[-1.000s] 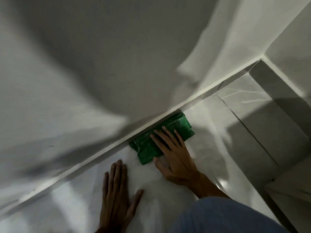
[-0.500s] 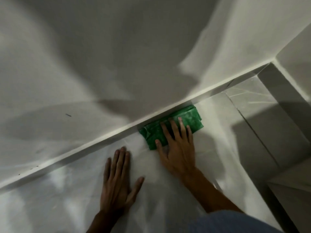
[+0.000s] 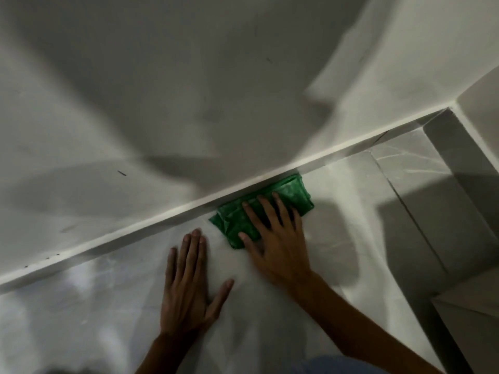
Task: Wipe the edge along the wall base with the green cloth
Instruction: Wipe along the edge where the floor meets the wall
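One cloth, two hands, down by the wall.

We see one green cloth (image 3: 263,211) folded on the floor (image 3: 81,319), its far edge touching the white strip (image 3: 135,234) at the bottom of the wall (image 3: 162,76). Our right hand (image 3: 278,244) lies flat on the cloth with fingers spread, pressing down, not gripping. Our left hand (image 3: 189,287) lies flat and bare on the floor, just left of the cloth and near the strip, holding nothing.

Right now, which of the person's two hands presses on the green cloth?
The right hand, fingers spread over the green cloth; the left hand lies flat on bare floor.
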